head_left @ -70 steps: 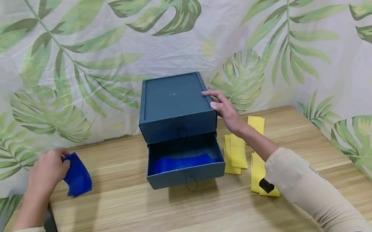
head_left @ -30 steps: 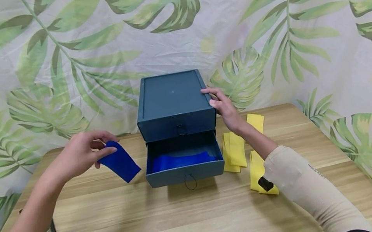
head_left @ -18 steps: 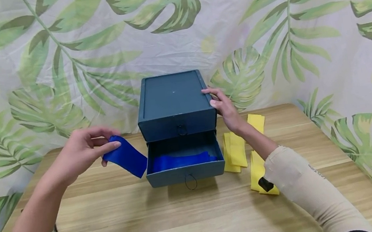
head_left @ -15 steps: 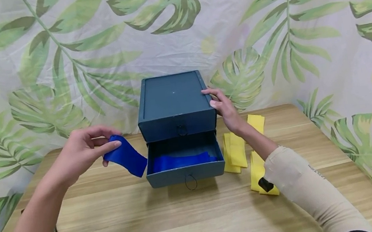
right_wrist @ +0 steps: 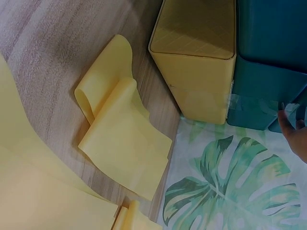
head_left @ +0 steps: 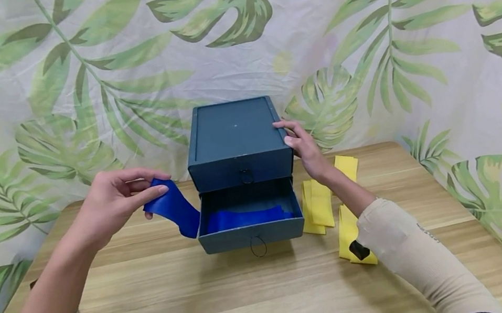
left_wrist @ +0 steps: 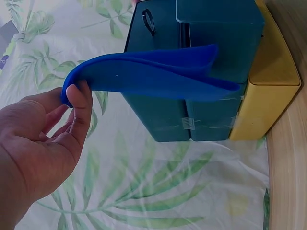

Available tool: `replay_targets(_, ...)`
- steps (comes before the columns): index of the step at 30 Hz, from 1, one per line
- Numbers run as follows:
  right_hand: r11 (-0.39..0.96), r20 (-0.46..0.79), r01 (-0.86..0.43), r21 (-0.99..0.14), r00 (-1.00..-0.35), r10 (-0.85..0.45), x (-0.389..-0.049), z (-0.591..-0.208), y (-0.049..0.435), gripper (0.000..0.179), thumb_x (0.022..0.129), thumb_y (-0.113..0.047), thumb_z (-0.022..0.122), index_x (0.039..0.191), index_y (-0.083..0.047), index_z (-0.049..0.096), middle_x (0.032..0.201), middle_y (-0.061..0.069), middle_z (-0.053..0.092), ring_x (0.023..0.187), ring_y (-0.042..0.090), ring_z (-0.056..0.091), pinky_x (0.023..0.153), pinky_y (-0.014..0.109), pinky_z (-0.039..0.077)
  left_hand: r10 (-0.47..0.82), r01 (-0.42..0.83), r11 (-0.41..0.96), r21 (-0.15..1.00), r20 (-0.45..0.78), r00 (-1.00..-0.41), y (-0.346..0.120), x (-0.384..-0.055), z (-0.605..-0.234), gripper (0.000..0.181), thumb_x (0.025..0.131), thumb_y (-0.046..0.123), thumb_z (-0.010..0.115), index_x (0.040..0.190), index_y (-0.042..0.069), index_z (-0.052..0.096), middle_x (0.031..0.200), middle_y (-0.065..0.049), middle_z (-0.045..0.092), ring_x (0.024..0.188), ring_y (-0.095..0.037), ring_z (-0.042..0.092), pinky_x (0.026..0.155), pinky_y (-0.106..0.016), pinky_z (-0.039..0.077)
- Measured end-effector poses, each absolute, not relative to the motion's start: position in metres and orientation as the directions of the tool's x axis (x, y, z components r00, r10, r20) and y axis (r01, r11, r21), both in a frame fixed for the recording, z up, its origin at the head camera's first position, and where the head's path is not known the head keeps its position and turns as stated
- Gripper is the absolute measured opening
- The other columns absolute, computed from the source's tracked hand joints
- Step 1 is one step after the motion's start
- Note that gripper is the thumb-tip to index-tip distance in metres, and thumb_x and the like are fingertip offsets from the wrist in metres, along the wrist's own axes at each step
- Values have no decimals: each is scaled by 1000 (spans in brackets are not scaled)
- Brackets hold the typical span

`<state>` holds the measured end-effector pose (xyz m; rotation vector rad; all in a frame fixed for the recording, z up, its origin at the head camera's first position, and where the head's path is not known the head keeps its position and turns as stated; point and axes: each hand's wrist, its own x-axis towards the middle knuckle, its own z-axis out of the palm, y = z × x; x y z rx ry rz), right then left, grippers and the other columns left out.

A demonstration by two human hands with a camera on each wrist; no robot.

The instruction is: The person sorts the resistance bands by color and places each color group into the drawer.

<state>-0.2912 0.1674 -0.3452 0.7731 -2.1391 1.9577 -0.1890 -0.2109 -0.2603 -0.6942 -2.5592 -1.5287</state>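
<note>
My left hand (head_left: pixel 116 203) pinches a flat blue band (head_left: pixel 174 209) between thumb and fingers at its upper end. The band hangs down to the right, and its lower end meets the left side of the pulled-out drawer (head_left: pixel 252 234). Folded layers of the band (left_wrist: pixel 144 76) show in the left wrist view. More blue material (head_left: pixel 245 217) lies inside that drawer. My right hand (head_left: pixel 306 152) rests on the right top edge of the dark teal drawer box (head_left: pixel 233 129), fingers extended over it. The upper drawer is closed.
Several yellow bands (head_left: pixel 320 205) lie folded on the wooden table (head_left: pixel 231 296) right of the box, partly under my right forearm. A yellow lowest section (left_wrist: pixel 266 96) of the box shows in the left wrist view. A leaf-patterned cloth (head_left: pixel 137 87) hangs behind.
My left hand has carried the blue band from the table's left side rightward to the drawer. Lately it shifts slightly right, and the band's lower end bends. The right hand stays put.
</note>
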Motion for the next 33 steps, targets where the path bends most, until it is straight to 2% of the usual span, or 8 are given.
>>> replay_targets(2, 22, 436, -459, -888, -857, -273, -292, -345, 167, 58, 102, -29, 39, 149, 3, 42, 170, 15, 19, 155, 39, 25, 118, 64, 28, 341, 429, 402, 809, 302, -890, -210, -189, -259, 19, 97, 0, 71, 115, 2, 77, 86, 4, 78, 58, -18, 67, 55, -27, 56)
replay_targets(7, 28, 439, -463, -886, -856, -275, -291, -345, 167, 59, 101, -30, 39, 149, 3, 42, 170, 15, 20, 155, 39, 24, 118, 65, 28, 346, 468, 405, 786, 341, -874, -209, -187, -258, 27, 97, -1, 71, 119, 13, 79, 94, 10, 78, 59, -17, 69, 56, -26, 57)
replay_targets(11, 24, 440, -465, -885, -854, -278, -290, -344, 166, 59, 101, -30, 39, 149, 4, 42, 170, 16, 19, 155, 39, 25, 117, 65, 29, 338, 467, 392, 792, 348, -874, -206, -185, -256, 26, 96, -1, 71, 114, 16, 79, 93, 9, 78, 62, -16, 70, 57, -26, 58)
replay_targets(17, 26, 441, -465, -885, -855, -272, -290, -344, 166, 58, 101, -28, 38, 149, 5, 42, 170, 15, 19, 154, 39, 26, 117, 64, 29, 340, 475, 345, 810, 364, -867, -196, -180, -250, 21, 95, -3, 71, 111, 10, 77, 88, 1, 78, 61, -18, 69, 57, -28, 58)
replay_targets(26, 24, 449, -472, -881, -852, -268, -291, -345, 167, 58, 101, -28, 38, 149, 4, 42, 170, 15, 20, 154, 40, 26, 117, 65, 29, 365, 504, 147, 851, 427, -828, -171, -174, -237, 21, 94, -6, 71, 110, 6, 77, 96, -5, 77, 63, -18, 69, 55, -30, 58)
replay_targets(33, 25, 453, -476, -879, -850, -269, -290, -345, 166, 59, 101, -29, 39, 149, 4, 42, 170, 15, 20, 154, 40, 25, 117, 65, 28, 393, 512, 81, 855, 444, -805, -148, -173, -231, 17, 94, -4, 73, 110, -5, 73, 84, -10, 75, 60, -19, 68, 54, -32, 58)
